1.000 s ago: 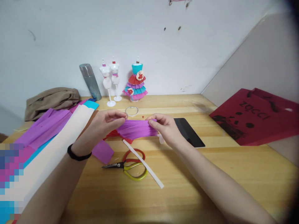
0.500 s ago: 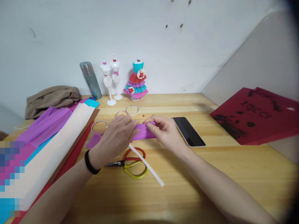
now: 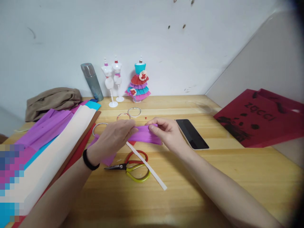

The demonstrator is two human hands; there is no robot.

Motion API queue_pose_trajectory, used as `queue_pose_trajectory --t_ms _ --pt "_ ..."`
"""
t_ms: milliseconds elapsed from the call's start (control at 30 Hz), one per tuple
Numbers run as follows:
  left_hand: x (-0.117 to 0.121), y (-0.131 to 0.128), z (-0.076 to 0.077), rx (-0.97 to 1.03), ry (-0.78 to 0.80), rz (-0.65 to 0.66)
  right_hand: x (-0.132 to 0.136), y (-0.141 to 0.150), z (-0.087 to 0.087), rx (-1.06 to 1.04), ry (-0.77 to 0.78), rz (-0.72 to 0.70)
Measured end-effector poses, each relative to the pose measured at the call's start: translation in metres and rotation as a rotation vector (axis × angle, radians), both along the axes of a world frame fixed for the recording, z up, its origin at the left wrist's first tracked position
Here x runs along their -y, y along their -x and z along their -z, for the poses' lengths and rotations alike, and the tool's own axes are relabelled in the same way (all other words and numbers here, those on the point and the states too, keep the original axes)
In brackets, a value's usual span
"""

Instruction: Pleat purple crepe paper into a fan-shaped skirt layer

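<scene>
A pale wall (image 3: 71, 34) with a few dark holes near the top of the frame stands behind a light wood-grained table (image 3: 213, 186). The only writing that can be read is on the red paper carrier bag (image 3: 270, 133) at the right of the frame: black capitals, slanted, looking like "ZQCCI", though the second letter is hard to tell, above a dark printed pattern. The glossy black phone (image 3: 193, 134) right of centre shows a dark screen. Both forearms reach in from the lower corners and meet at mid-frame. The left hand (image 3: 116, 133), with a black wristband (image 3: 89, 161), is turned back-up, its fingers curled over and gripping the left end of a purple crinkled paper strip (image 3: 146, 134). The right hand (image 3: 166, 130) pinches the other end between thumb and bent forefinger, so the strip lies stretched between the hands at the centre of the frame. Just below are scissors with one red and one yellow handle (image 3: 123, 167), partly crossed by a narrow cream paper strip (image 3: 149, 169). A small dress form in tiered paper ruffles (image 3: 139, 84) stands at upper centre.
</scene>
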State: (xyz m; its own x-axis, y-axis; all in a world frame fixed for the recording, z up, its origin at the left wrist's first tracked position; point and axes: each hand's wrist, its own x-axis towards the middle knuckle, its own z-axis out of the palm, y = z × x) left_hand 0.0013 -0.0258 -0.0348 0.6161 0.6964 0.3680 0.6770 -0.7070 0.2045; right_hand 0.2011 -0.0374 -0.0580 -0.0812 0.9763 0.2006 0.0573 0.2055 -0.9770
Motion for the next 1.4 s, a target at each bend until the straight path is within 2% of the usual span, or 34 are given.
queue_pose_trajectory --t_ms 200,433,700,833,1067,1200,1300,1400 --pt "-0.006 0.005 0.007 -0.043 -0.053 0.018 0.0 -0.003 -0.004 0.061 0.003 -0.059" --pt "0.002 -0.001 0.002 -0.162 -0.188 0.087 0.004 -0.003 -0.005 0.445 -0.357 -0.098" --pt "0.008 -0.007 -0.003 -0.234 -0.17 0.08 0.006 -0.001 -0.003 0.563 -0.476 -0.111" --pt "0.008 -0.007 -0.002 -0.242 -0.234 0.101 0.007 -0.001 -0.005 0.601 -0.54 -0.103" --pt "0.005 0.0 -0.003 -0.272 -0.213 0.099 0.003 -0.006 -0.008 0.535 -0.374 -0.096" --pt "0.0 0.005 -0.008 -0.245 -0.069 -0.007 -0.003 -0.013 -0.008 0.483 -0.297 -0.102" --pt "-0.005 0.01 -0.011 -0.092 0.04 -0.094 -0.006 -0.016 -0.006 0.418 -0.238 -0.099" --pt "-0.011 0.016 -0.012 0.124 0.14 -0.074 -0.008 -0.016 -0.004 0.332 -0.188 -0.079"
